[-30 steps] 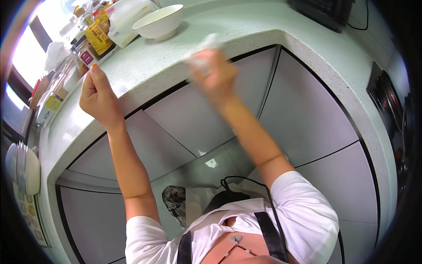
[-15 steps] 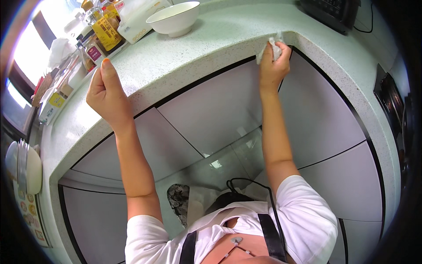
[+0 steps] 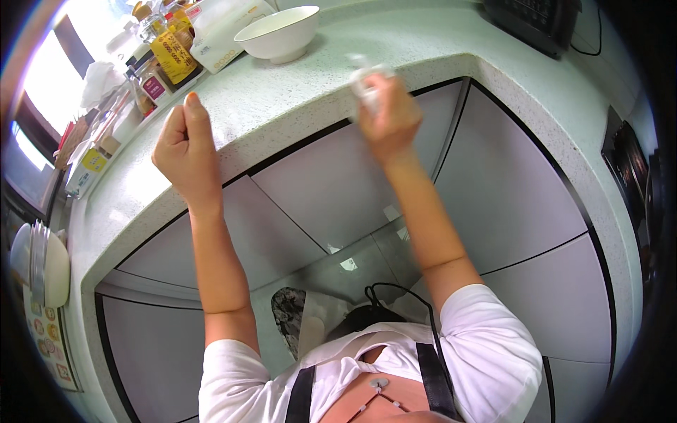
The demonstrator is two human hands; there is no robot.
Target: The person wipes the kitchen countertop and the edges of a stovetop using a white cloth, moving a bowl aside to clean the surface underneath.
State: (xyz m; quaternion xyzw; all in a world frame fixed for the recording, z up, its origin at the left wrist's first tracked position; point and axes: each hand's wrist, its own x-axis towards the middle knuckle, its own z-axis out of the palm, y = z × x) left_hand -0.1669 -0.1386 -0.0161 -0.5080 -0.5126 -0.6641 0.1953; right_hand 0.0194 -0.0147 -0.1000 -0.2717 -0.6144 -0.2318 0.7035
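My right hand [image 3: 390,120] grips a crumpled white tissue [image 3: 368,79] at the front edge of the pale speckled countertop [image 3: 282,92]. Motion blurs both the hand and the tissue. To the left, my left hand [image 3: 187,151] is closed in a fist with its thumb pointing up, above the same counter's edge. Nothing shows between its fingers. Beyond and between the two hands, a white bowl [image 3: 278,35] stands upright on the counter.
Bottles of seasoning [image 3: 173,56] crowd the far left beside a white package [image 3: 222,35]. Stacked bowls [image 3: 49,264] sit at the left edge. A black appliance [image 3: 529,25] stands at the back right. Grey cabinet fronts [image 3: 352,176] lie below the curved counter edge.
My right hand has swept left along the counter edge with the tissue, away from the inner corner. My left fist has shifted slightly right and stays closed.
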